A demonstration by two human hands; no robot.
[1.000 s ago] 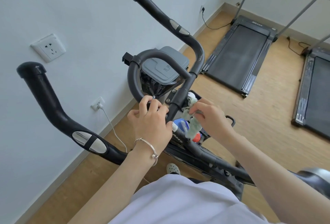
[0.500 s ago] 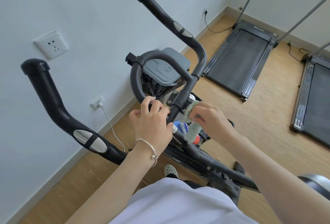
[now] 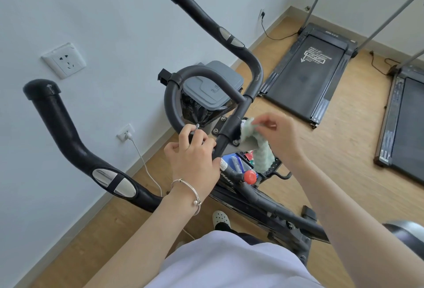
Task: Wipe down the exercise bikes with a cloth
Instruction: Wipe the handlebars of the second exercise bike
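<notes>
Brightness: you get soft, even daylight; the wall (image 3: 103,12) and floor (image 3: 332,150) read clearly.
Shadows: faint, soft-edged.
Glare: bright highlights on the exercise bike (image 3: 250,74) grip plates (image 3: 114,181).
Distortion: your wide lens bends the treadmill (image 3: 305,69) edges and the skirting.
Blur: your right hand (image 3: 278,137) and cloth (image 3: 261,150) look slightly soft.

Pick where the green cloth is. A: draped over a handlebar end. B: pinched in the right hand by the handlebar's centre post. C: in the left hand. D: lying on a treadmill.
B: the right hand pinches the cloth by the handlebar post; the left hand grips the handlebar without it.
</notes>
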